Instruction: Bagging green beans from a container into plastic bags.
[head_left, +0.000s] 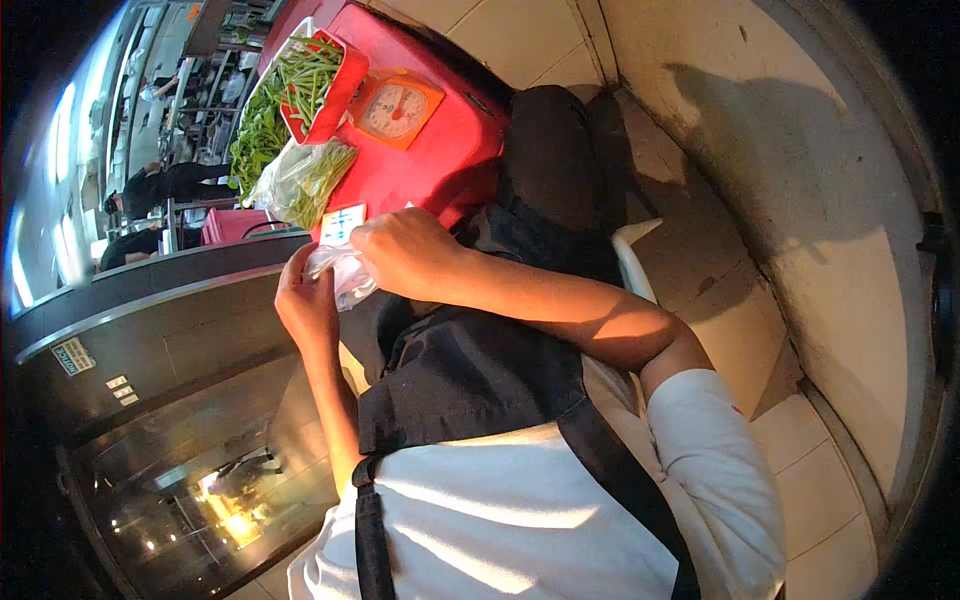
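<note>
Between both hands is a crumpled clear plastic bag (349, 279). My left hand (309, 294) pinches one side of it with fingertips and thumb. On its other side, my right hand (409, 251) grips the plastic with curled fingers. Just beyond my hands lies a small packet or card (343, 224) with blue writing, at the edge of the red table (442, 176). A filled clear bag of green vegetables (304, 180) rests past it. Farther off, a red basket (343, 94) holds green beans (309, 75), next to an orange dial scale (397, 109).
Leafy greens (259, 139) lie along the table's left side. My legs in dark clothing (551, 157) are beside the table, with a white chair part (636, 262) at my right. A wall (825, 195) stands right. Other people (161, 187) are beyond a counter ledge (161, 289) at left.
</note>
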